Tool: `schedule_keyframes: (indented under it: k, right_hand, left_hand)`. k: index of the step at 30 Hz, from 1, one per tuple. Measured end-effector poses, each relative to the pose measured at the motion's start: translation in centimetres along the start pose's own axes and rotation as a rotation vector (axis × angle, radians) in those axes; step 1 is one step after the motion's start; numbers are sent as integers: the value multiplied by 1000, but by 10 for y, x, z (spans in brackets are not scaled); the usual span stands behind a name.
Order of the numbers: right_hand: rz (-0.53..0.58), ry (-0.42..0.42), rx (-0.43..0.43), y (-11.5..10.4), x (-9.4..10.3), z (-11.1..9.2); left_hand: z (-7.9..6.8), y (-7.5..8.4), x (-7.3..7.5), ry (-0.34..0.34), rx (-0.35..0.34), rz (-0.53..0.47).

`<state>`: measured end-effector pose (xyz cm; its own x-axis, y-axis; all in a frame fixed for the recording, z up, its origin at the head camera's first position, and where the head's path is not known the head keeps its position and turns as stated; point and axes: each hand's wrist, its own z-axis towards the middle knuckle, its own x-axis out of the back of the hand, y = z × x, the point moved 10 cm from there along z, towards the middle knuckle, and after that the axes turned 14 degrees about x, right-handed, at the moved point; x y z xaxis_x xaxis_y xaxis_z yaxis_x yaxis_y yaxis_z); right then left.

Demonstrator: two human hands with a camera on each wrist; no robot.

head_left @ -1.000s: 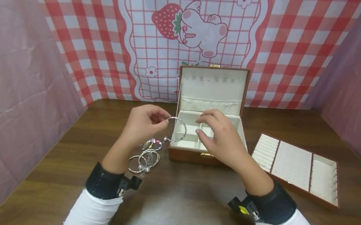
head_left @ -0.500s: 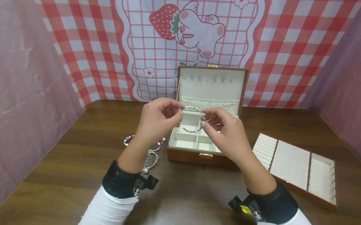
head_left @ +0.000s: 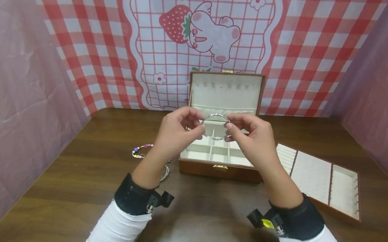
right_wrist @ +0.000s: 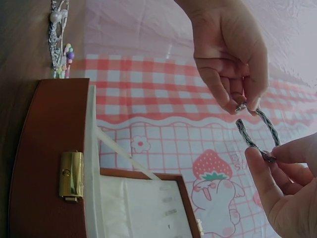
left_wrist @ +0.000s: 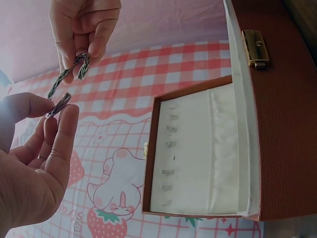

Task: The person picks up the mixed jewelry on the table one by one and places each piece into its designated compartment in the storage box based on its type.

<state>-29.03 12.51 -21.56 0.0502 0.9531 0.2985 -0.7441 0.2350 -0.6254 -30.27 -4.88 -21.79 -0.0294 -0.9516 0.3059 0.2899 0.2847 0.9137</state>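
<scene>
A silver twisted cuff bracelet point(head_left: 217, 115) with a gap between its ends is held up over the jewelry box point(head_left: 199, 168). On its left side, the thumb and fingers of my left hand point(head_left: 180, 129) pinch it. My right hand point(head_left: 252, 138) pinches the opposite side. The braided metal of the bracelet point(right_wrist: 268, 127) shows clearly between both hands in the right wrist view. Below the hands the brown box stands with its lid point(head_left: 225, 90) raised, showing cream compartments. Parts of the compartments are hidden behind my hands.
A removable cream tray point(head_left: 311, 176) with ring rolls lies right of the box. On the left, a colourful beaded bracelet point(head_left: 135, 152) and silver bracelets point(head_left: 165, 173) lie on the wooden table point(head_left: 75, 171), partly behind my left arm. A checked cloth point(head_left: 304, 50) hangs behind.
My left hand has carried the bracelet rightward from beside the box to above it. My right hand has come to grip its other side, and both have shifted slightly right since.
</scene>
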Motion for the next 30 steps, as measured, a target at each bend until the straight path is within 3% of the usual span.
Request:
schedule_keyframes:
  k: [5, 10, 13, 19, 30]
  right_hand:
    - [-59, -2, 37, -3, 6, 1]
    - [-145, -14, 62, -6, 10, 3]
    - [-165, -18, 62, -6, 12, 3]
    - [-168, -5, 14, -2, 18, 3]
    - [-38, 8, -91, 10, 22, 1]
  left_hand:
    - [1, -2, -5, -50, -8, 10]
    - [2, -6, -11, -132, 9, -67]
    - [2, -8, -17, -205, 21, -165]
    - [3, -11, -29, -355, 79, -479]
    - [6, -19, -37, -289, 116, -677]
